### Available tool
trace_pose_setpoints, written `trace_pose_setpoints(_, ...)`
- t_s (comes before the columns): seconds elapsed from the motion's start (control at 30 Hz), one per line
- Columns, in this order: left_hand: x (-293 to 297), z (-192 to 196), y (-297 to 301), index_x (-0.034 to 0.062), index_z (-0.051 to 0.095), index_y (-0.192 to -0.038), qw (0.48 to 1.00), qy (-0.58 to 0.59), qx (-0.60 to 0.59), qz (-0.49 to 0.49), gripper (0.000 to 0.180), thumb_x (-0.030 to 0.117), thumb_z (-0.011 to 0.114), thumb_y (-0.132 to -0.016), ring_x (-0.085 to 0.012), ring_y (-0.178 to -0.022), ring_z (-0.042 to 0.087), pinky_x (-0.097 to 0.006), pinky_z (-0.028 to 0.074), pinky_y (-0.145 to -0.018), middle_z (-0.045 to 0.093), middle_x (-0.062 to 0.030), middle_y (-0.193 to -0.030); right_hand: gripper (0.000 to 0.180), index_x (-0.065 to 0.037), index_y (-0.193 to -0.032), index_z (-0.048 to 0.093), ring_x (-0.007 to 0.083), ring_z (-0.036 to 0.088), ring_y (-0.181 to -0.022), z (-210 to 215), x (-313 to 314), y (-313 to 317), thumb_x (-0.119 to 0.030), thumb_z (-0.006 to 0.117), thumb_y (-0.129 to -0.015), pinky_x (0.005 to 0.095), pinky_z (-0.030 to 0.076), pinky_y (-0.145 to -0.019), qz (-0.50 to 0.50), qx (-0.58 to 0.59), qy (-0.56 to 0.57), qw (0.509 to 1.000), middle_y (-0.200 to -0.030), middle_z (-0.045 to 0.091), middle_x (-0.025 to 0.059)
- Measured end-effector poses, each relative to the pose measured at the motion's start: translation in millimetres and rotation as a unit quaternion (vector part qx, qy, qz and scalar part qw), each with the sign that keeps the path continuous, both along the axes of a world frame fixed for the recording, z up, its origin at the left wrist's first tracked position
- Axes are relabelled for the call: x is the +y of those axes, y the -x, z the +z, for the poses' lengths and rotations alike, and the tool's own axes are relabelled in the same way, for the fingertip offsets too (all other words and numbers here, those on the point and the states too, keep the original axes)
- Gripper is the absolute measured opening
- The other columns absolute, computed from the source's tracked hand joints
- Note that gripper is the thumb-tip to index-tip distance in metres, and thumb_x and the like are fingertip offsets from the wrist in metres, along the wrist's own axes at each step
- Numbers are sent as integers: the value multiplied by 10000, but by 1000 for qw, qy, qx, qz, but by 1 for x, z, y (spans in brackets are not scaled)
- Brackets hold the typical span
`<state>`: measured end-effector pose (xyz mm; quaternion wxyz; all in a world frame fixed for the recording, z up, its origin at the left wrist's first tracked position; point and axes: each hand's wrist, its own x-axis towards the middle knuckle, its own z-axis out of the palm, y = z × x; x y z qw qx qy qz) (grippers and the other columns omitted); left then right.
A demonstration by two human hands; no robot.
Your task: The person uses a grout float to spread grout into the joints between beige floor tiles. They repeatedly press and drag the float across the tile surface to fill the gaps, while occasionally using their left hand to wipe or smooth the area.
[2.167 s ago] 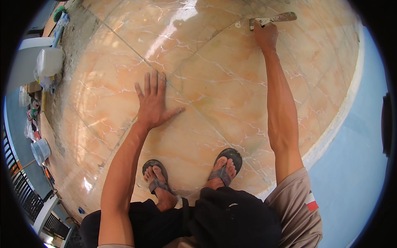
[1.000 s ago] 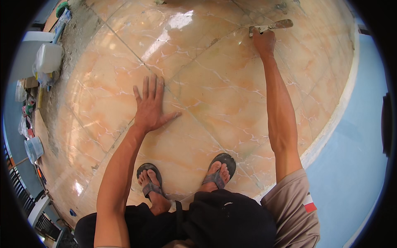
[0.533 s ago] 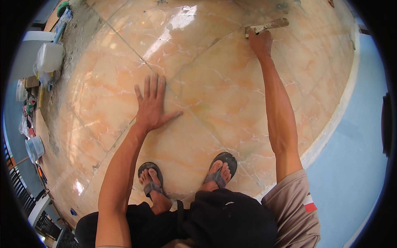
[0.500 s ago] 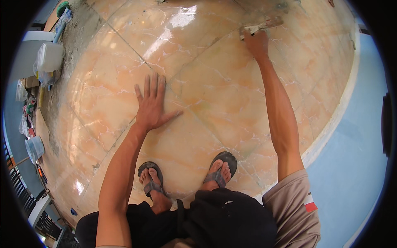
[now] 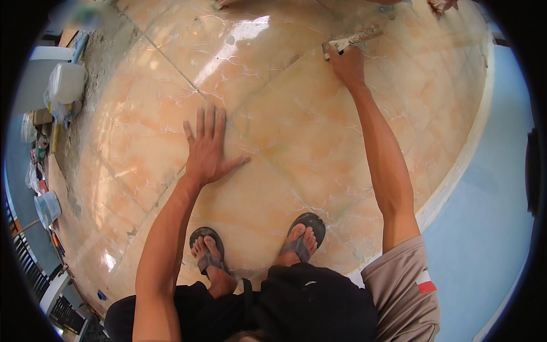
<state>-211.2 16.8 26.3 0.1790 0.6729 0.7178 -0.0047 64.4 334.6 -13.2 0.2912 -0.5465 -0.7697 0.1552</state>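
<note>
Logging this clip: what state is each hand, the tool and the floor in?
Left hand: open, fingers spread, flat on the tiles.
Right hand: closed on the scraper.
Scraper: held low along a tile joint.
Tiled floor: laid, glossy, joints visible.
Sandals: worn, planted on the tiles.

Plenty of open tile floor (image 5: 296,148) out here, smooth and bare between the two arms, so a hand can slide pretty much anywhere across the middle. The left hand (image 5: 206,149) lies flat with fingers spread, the right hand (image 5: 347,64) is far out with a scraper (image 5: 351,40) on a grout line. Clutter hugs the left edge: a white jug (image 5: 67,82), a pale bucket (image 5: 48,207), bits and bags. Blue wall (image 5: 484,216) blocks the right side.
</note>
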Motion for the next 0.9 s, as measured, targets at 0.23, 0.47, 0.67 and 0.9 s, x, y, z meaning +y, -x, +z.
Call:
trace_pose_setpoints(0.23, 0, 2, 1, 29, 114, -1665, 1000, 9, -3, 4, 1295, 745, 724, -775, -443, -1603, 2, -724, -27, -1205, 73, -230, -1735, 429, 111, -820, 731, 449, 734, -880, -10, -3, 2, -314, 703, -868, 506, 554, -859, -18, 50, 26, 998, -876, 738, 304)
trace_pose_setpoints(0.47, 9, 1, -3, 24, 98, -1667, 1000, 4, -4, 0, 1304, 746, 722, -778, -446, -1604, -15, -710, -37, -1211, 67, -237, -1735, 492, 103, -875, 736, 463, 731, -938, -10, 34, -17, -387, 723, -843, 502, 562, -876, -178, 54, 75, 980, -899, 735, 316)
trace_pose_setpoints(0.67, 3, 1, -2, 17, 87, -1666, 1000, 15, 5, -2, 1313, 740, 724, -775, -443, -1605, -22, -710, -43, -1210, 65, -243, -1734, 478, 98, -870, 742, 457, 737, -889, -4, 59, -29, -378, 714, -834, 510, 571, -837, -217, 35, 49, 974, -860, 729, 314)
trace_pose_setpoints(0.9, 0, 5, -4, 16, 76, -1667, 999, 33, 16, -4, 1314, 729, 730, -778, -449, -1603, -23, -704, -44, -1213, 54, -260, -1730, 414, 69, -845, 754, 454, 740, -884, -7, 38, -43, -339, 684, -848, 529, 573, -814, -201, 31, 61, 977, -866, 733, 304)
